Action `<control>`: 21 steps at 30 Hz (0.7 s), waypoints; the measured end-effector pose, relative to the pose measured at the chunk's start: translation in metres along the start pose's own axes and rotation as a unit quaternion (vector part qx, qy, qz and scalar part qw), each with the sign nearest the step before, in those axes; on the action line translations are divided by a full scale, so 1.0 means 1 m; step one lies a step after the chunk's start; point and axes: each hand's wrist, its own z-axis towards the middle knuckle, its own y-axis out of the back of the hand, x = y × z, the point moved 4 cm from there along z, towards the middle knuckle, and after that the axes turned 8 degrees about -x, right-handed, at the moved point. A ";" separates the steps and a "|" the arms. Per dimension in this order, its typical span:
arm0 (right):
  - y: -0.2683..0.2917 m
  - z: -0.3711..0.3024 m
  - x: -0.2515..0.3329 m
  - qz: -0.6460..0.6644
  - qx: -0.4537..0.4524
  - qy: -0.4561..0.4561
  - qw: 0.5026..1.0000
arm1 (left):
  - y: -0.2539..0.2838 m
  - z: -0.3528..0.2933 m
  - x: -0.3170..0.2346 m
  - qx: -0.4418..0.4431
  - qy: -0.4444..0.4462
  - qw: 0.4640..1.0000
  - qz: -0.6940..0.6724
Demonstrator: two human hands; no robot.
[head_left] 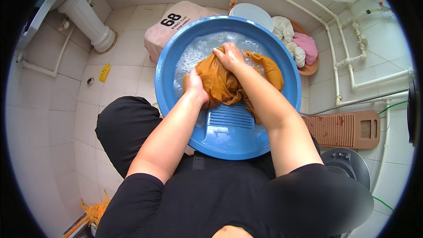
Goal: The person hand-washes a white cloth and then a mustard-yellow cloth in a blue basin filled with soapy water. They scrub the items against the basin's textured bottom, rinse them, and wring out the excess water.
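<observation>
A wet mustard-brown garment (pixel 214 80) is bunched up in a big round blue basin (pixel 164 68) of soapy water (pixel 194 53). My left hand (pixel 195 89) grips the cloth at its left side, with the fingers partly behind it. On the upper edge of the bunch, my right hand (pixel 230 57) is closed around a fold. More of the same cloth trails to the right in the water. Below the bundle, the basin's built-in ribbed washboard (pixel 231 118) shows, partly covered by cloth. Foam floats mostly at the far left side.
Beyond the basin are a covered pinkish item (pixel 169 31), a white round lid or tub (pixel 252 15) and a brown basin (pixel 312 67) with white and pink laundry. A brown washboard (pixel 341 128) lies at right. White pipes (pixel 338 61) line the wall; a pedestal (pixel 86 20) stands left.
</observation>
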 end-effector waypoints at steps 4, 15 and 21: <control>-0.018 -0.014 -0.010 -0.045 0.278 -0.079 0.956 | 0.034 0.018 -0.015 -0.193 -0.056 0.979 -0.048; 0.004 -0.037 0.048 0.265 0.250 -0.062 0.929 | -0.015 -0.032 -0.025 -0.022 -0.042 0.998 -0.029; 0.051 -0.114 0.122 0.243 0.014 0.320 0.916 | 0.007 -0.031 -0.019 0.141 -0.205 0.967 0.061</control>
